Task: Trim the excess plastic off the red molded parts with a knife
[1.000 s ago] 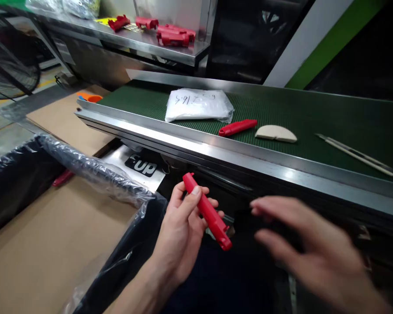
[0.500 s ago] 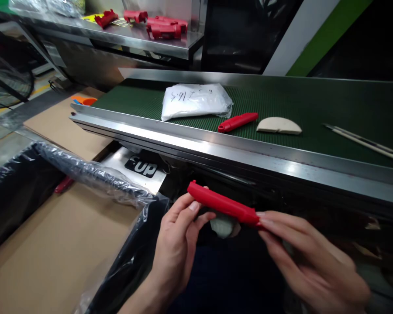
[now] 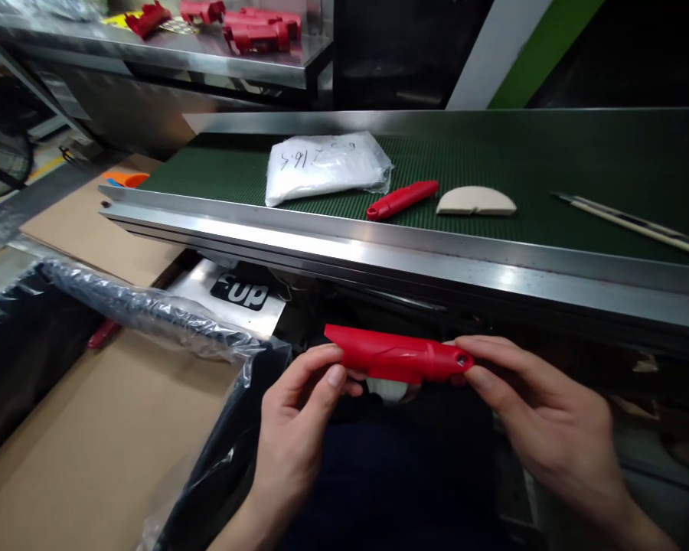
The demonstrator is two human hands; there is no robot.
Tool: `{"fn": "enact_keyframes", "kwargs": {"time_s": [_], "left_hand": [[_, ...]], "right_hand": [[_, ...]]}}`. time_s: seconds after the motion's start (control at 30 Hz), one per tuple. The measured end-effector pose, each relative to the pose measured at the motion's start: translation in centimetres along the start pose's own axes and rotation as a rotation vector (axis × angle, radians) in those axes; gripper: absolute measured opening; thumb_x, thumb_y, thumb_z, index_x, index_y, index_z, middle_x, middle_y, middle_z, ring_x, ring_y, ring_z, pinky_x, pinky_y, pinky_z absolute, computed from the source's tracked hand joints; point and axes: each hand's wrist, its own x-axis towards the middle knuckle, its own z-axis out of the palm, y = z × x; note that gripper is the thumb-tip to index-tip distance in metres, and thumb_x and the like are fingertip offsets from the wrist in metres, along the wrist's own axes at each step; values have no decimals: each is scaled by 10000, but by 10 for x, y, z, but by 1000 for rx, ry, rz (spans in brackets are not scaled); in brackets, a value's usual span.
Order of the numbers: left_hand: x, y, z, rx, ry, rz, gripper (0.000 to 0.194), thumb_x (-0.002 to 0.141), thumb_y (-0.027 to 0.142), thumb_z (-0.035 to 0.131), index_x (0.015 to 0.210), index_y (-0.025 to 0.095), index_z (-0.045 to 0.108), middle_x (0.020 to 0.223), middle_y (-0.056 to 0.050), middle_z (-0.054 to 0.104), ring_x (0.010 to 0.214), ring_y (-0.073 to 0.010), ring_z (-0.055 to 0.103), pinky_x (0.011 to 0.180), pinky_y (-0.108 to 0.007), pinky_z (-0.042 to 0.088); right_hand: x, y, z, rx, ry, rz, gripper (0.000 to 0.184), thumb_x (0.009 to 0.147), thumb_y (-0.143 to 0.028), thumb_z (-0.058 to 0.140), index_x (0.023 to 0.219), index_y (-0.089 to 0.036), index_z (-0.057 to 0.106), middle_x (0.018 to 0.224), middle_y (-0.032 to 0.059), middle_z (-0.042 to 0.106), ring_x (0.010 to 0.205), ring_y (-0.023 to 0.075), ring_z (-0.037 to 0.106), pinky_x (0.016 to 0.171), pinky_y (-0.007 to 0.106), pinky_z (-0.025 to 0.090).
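A red plastic part (image 3: 396,356), long and narrow with a round hole at its right end, is held level in front of the conveyor's edge. My left hand (image 3: 304,409) pinches its left end between thumb and fingers. Its right end, beside the hole, sits between the thumb and fingers of my right hand (image 3: 543,413). On the green belt beyond lie a similar red part (image 3: 403,200), a cream half-round piece (image 3: 476,201) and a white plastic-wrapped packet (image 3: 327,167) with handwriting.
The conveyor's metal rail (image 3: 344,249) runs across in front of me. A thin knife-like tool (image 3: 631,222) lies on the belt at right. At lower left stands a plastic-lined box (image 3: 149,306) with cardboard inside. More red parts (image 3: 258,32) rest on a metal shelf (image 3: 207,65).
The red part has been turned in my hands, from sloping down rightward to nearly level, and its broader face with the end hole now shows. The view has shifted slightly.
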Motion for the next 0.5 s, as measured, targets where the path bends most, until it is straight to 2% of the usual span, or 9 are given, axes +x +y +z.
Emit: {"fn": "enact_keyframes", "kwargs": {"time_s": [0.1, 0.27, 0.5], "left_hand": [[-1, 0, 1, 17, -8, 10, 168, 825, 274, 741, 965, 191, 702, 827, -51, 699, 723, -187, 673, 731, -255, 545], [-1, 0, 4, 23, -7, 55, 129, 820, 244, 732, 929, 179, 706, 822, -59, 693, 727, -196, 663, 704, -268, 555], [-3, 5, 6, 40, 20, -32, 200, 811, 278, 740, 974, 170, 699, 801, -74, 703, 717, -189, 662, 704, -245, 541]], "right_hand": [[0, 1, 0, 49, -4, 26, 284, 901, -193, 630, 1130, -355, 672, 1116, -78, 688, 997, 60, 651, 864, 102, 528], [-3, 3, 0, 79, -14, 13, 307, 892, -158, 627, 1133, -341, 677, 1143, -44, 683, 1039, 103, 646, 871, 173, 555], [0, -1, 0, 43, -1, 24, 248, 894, -215, 630, 1104, -334, 692, 1092, -22, 699, 963, 131, 672, 790, 204, 576]]}}
